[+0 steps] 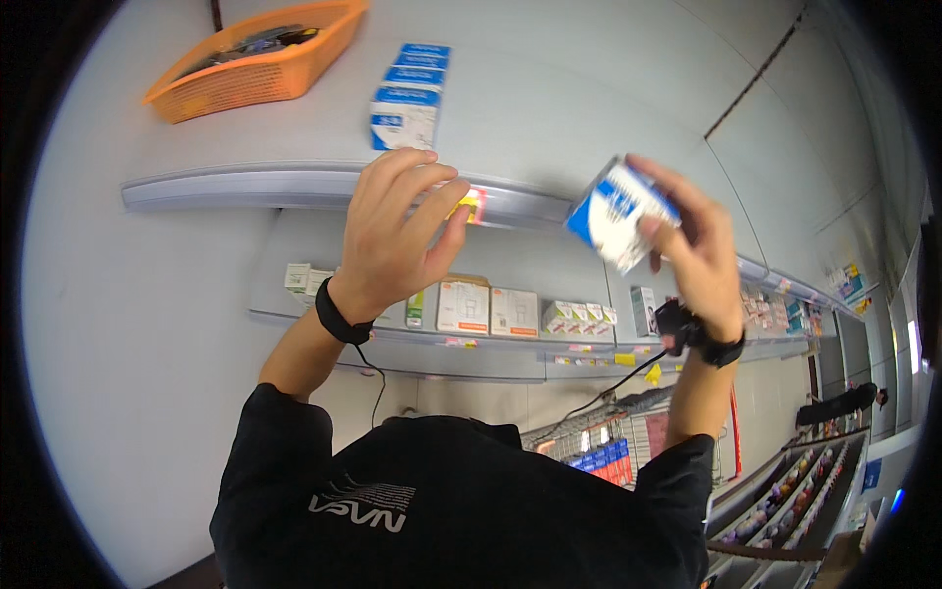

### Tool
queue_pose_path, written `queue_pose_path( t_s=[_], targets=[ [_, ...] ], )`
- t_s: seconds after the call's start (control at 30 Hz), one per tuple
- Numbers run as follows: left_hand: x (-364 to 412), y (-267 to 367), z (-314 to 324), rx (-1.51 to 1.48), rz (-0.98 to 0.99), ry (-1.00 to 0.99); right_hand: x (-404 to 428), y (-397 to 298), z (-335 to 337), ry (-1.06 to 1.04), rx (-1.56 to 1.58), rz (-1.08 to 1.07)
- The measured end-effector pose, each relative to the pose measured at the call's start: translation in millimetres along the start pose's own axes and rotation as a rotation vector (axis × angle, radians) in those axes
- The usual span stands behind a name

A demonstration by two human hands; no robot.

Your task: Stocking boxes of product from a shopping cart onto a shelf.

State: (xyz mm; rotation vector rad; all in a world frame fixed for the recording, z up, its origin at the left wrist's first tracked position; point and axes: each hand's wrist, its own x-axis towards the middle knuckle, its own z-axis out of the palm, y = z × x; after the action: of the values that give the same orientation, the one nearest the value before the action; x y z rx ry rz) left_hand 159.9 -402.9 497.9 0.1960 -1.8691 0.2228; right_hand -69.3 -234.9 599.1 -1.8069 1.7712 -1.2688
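My right hand (695, 247) grips a blue-and-white carton (624, 213), held tilted in front of the top shelf's edge with the thumb across its face. My left hand (401, 224) is raised with fingers apart and holds nothing. It hovers by the shelf's front rail (294, 185), partly covering a yellow-and-red price tag (473, 205). Just beyond its fingertips, a row of similar blue-and-white cartons (405, 110) runs back on the top shelf (515, 110). Black bands circle both wrists, and a small device with a cable sits at the right one.
An orange plastic basket (243, 81) of mixed items stands at the top left. Lower down, a shelf holds white boxes (464, 308) and small cartons (578, 318). Below right is a wire shopping cart (567, 445) with red-and-blue boxes. A person (839, 405) is in the far aisle.
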Motion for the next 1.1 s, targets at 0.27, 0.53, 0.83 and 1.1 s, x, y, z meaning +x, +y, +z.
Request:
queue_pose_path(
  t_s=[0.27, 0.53, 0.83, 1.1],
  targets=[
    [-1.5, -43.9, -20.7, 0.017, -0.052, -0.053, 177.7, -14.7, 27.4, -0.062, -0.156, -0.227],
    [-4.1, -46.6, -11.1, -0.045, -0.075, -0.139, 310.4, 24.2, 78.5, -0.253, -0.203, 0.006],
    [-5.5, -47.1, -17.4, -0.034, -0.073, -0.135, 331.1, 19.7, 108.7, -0.532, -0.108, 0.083],
    [-7.2, -43.8, -17.6, -0.058, -0.101, -0.169, 315.1, 4.0, 117.7, -0.577, -0.197, 0.273]
  ],
)
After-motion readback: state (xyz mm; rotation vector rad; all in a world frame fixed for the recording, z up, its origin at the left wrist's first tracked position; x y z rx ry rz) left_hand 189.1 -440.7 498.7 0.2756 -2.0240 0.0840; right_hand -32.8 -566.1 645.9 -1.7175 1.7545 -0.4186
